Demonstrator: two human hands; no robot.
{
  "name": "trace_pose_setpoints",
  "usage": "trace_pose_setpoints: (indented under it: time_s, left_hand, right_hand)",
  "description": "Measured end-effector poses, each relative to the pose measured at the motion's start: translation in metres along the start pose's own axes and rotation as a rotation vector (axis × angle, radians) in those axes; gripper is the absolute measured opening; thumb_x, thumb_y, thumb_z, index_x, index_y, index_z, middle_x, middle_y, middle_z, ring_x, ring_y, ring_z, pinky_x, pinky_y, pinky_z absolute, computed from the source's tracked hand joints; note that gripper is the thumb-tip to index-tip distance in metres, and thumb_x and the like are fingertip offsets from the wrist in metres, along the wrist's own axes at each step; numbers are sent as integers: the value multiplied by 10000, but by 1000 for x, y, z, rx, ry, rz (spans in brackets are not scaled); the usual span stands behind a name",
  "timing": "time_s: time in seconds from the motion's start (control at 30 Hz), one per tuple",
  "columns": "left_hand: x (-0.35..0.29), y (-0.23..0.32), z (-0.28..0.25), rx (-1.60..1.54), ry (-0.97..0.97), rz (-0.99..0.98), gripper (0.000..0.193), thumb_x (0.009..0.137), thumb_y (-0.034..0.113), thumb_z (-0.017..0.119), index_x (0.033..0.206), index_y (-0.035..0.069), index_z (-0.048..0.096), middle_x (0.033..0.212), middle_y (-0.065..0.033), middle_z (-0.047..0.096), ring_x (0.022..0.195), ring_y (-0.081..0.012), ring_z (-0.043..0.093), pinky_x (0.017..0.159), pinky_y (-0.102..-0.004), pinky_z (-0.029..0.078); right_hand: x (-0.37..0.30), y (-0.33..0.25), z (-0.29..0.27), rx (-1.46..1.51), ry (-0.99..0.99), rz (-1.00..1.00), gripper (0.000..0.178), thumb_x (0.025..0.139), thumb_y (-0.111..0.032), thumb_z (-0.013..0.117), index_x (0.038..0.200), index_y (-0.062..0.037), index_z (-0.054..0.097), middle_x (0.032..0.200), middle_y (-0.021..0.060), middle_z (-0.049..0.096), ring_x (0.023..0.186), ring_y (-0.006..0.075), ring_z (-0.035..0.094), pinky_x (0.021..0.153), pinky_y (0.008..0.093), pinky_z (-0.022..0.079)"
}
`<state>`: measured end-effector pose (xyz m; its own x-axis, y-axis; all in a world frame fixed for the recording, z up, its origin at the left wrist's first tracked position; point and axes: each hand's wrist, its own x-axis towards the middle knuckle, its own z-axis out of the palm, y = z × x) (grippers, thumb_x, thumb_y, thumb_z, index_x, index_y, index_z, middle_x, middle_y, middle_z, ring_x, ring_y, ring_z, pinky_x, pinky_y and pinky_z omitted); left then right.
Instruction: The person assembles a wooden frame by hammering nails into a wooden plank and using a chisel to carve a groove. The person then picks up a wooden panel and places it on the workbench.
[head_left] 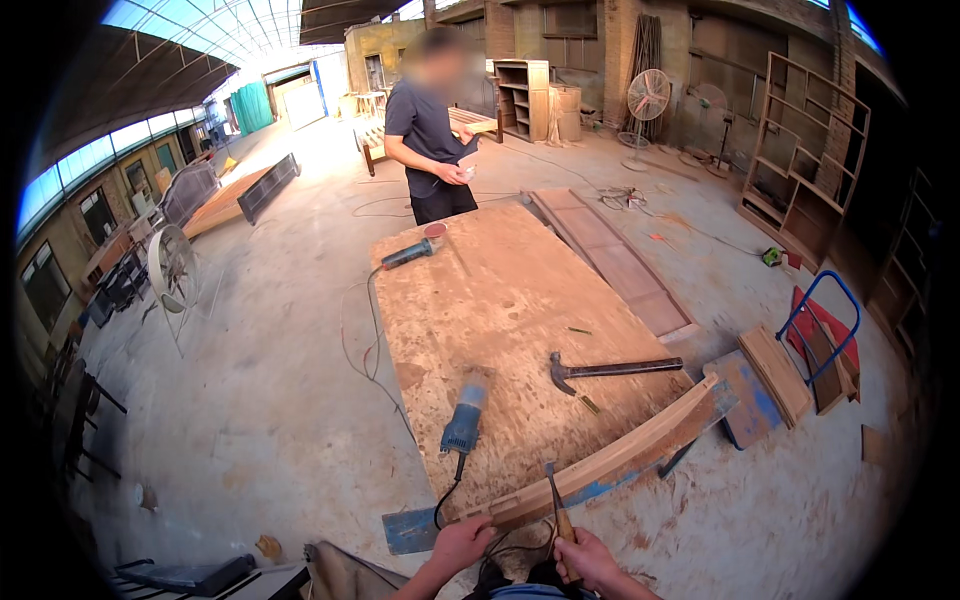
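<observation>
A long curved wooden rail [600, 442] lies along the near edge of the plywood-topped worktable [480, 275], over a blue-painted board [408, 530]. At the rail's left end my left hand [462, 545] is closed on its near edge; some of the fingers are hidden. My right hand [588, 562] is closed around the wooden handle of a chisel [556, 495]. The chisel's metal blade points up and away, its tip in front of the rail. On the tabletop beyond lie a claw hammer [615, 369] and a blue corded power tool [463, 418].
An angle grinder [410, 253] rests at the table's far left corner. Across the table stands another person [435, 145], hands together in front. A panelled door [610, 255] lies along the right side. Boards [775, 375] and a blue-handled trolley [850, 290] stand at right. Cords trail at left.
</observation>
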<state>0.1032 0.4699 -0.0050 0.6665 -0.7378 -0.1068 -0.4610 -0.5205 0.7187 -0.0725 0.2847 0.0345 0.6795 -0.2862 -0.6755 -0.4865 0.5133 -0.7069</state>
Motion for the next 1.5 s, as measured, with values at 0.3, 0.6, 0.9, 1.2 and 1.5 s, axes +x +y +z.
trace_pose_setpoints:
  time_s: [0.3,0.6,0.9,1.2,1.5]
  left_hand:
    - [20,-12,13,238,156,318,485,818,301,721,1197,25,594,1102,-175,643,1022,-373,605,867,-451,508]
    - [37,-22,34,362,67,222,590,773,325,754,1226,19,535,1090,-183,625,1024,-379,596,876,-484,478]
    - [43,-35,33,283,32,200,558,841,301,695,1300,44,510,968,-212,662,891,-418,640,782,-503,517]
    - [54,-43,40,155,105,65,295,909,330,609,1111,134,698,972,-157,702,897,-380,659,763,-480,537]
    - [53,-47,50,50,171,-45,307,918,306,583,1083,80,709,991,-173,702,930,-394,649,802,-474,525]
  right_hand:
    - [-16,6,11,23,-15,-130,172,967,-134,599,1064,-51,485,767,45,586,547,137,557,455,299,459]
    - [-26,59,-16,-340,195,-219,527,919,-265,676,1338,5,507,785,84,656,613,139,618,575,318,520]
    - [-51,61,2,-1,144,-107,455,950,-144,625,1317,18,412,718,40,567,567,129,560,518,290,489]
    - [-54,69,1,-11,199,-139,445,956,-136,615,1317,28,412,788,50,595,583,112,565,519,282,498]
    - [-55,88,7,64,166,-258,306,955,-103,607,1232,-14,513,788,19,596,580,95,564,514,257,482]
